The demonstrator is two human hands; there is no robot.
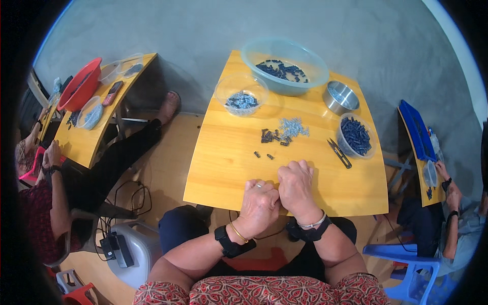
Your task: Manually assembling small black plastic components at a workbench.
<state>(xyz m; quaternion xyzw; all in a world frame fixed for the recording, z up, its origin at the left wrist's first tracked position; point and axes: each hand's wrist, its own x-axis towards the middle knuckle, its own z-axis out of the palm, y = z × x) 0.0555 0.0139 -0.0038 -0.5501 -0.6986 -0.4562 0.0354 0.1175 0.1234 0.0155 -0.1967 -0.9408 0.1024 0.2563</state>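
My left hand and my right hand meet over the near edge of the yellow wooden table. Both are closed, fingers curled and pressed together; whatever they pinch is hidden behind the knuckles. Just beyond them lie two small black plastic pieces. Farther back is a loose cluster of similar black pieces, touching a scatter of small clear pieces. To the right of my right hand, black-handled thread snips rest beside a clear tub full of black pieces.
At the back stand a large pale-blue basin holding black pieces, a clear bowl and a steel bowl. People work at side tables, left with a red basin, right with a blue tray. A power strip sits on a stool.
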